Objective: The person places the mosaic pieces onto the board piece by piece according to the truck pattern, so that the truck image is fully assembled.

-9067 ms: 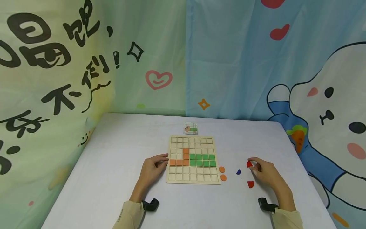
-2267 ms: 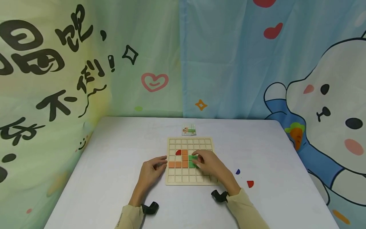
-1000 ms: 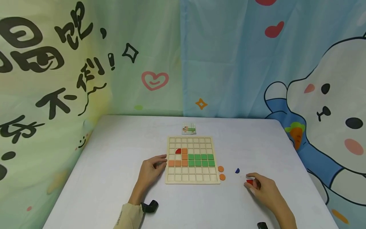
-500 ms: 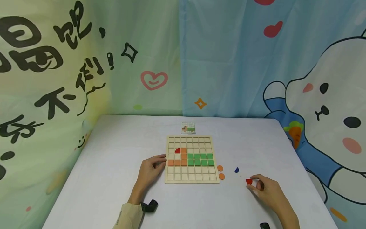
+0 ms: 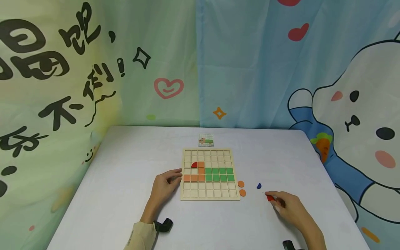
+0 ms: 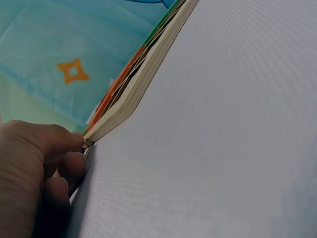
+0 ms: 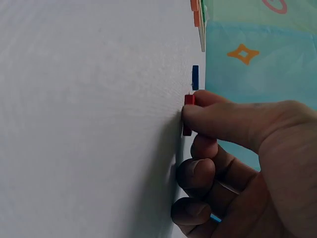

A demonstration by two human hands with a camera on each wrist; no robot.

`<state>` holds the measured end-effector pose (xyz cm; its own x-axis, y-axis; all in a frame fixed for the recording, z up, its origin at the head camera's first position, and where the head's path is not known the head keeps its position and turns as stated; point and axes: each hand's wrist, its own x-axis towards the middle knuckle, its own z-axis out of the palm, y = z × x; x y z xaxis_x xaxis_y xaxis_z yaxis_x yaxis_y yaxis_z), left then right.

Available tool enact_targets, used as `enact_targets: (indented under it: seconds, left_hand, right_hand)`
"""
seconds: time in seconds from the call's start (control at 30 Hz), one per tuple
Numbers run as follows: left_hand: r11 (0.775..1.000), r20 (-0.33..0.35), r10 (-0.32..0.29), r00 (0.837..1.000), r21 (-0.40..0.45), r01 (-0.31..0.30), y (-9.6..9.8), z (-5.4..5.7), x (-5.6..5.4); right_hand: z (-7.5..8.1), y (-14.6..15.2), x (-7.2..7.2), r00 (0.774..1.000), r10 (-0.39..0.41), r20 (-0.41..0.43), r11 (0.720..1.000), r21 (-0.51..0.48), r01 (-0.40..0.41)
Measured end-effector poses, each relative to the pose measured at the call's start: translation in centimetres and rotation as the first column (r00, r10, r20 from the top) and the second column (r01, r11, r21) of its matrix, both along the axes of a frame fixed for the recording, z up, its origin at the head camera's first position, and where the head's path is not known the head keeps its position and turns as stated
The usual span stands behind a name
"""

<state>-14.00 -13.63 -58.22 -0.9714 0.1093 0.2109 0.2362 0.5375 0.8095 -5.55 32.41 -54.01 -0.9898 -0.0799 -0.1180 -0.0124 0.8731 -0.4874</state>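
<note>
My right hand [image 5: 289, 206] pinches a small flat red piece [image 5: 270, 198] between thumb and forefinger, low over the table. In the right wrist view the red piece [image 7: 188, 116] stands on edge at the fingertips, with the other fingers loosely bent. Fingertips of my left hand [image 5: 166, 184] touch the left edge of a wooden grid board [image 5: 211, 194]. The left wrist view shows these fingers at the board's corner [image 6: 126, 106]. Orange squares [image 5: 201, 171], green squares [image 5: 219, 174] and a red quarter-circle [image 5: 194, 165] sit in its cells.
A small blue rounded piece [image 5: 259, 186] lies just left of my right hand. Two orange discs [image 5: 241, 184] lie at the board's right edge. Behind the board is a picture card [image 5: 206, 140] on the white table [image 5: 140, 149]. Printed curtains hang behind.
A red quarter-circle has appeared on the board since the oldest frame. My right hand has gone from the board back to the right, taken the other red piece and turned it. The left hand stays.
</note>
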Motion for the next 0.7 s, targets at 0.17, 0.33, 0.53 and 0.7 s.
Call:
enact_targets:
  seconds: [0.17, 0.33, 0.53, 0.7]
  left_hand:
    - [1.000, 0.004, 0.003, 1.000, -0.006, -0.003, 0.07, 0.09, 0.03]
    - [1.000, 0.004, 0.003, 1.000, -0.001, -0.003, 0.09, 0.17, 0.09]
    - [1.000, -0.006, 0.003, 1.000, 0.007, -0.003, 0.04, 0.17, 0.15]
    - [1.000, -0.007, 0.003, 1.000, 0.008, -0.003, 0.07, 0.00, 0.03]
  right_hand:
    - [-0.05, 0.08, 0.16, 0.998, 0.012, -0.055, 1.000, 0.001, -0.012]
    - [-0.03, 0.18, 0.36, 0.994, -0.058, -0.094, 0.998, 0.008, 0.059]
    - [0.54, 0.11, 0.14, 0.987, -0.160, 0.010, 0.986, 0.058, 0.159]
    - [0.76, -0.12, -0.04, 0.984, -0.173, 0.046, 0.983, 0.074, 0.170]
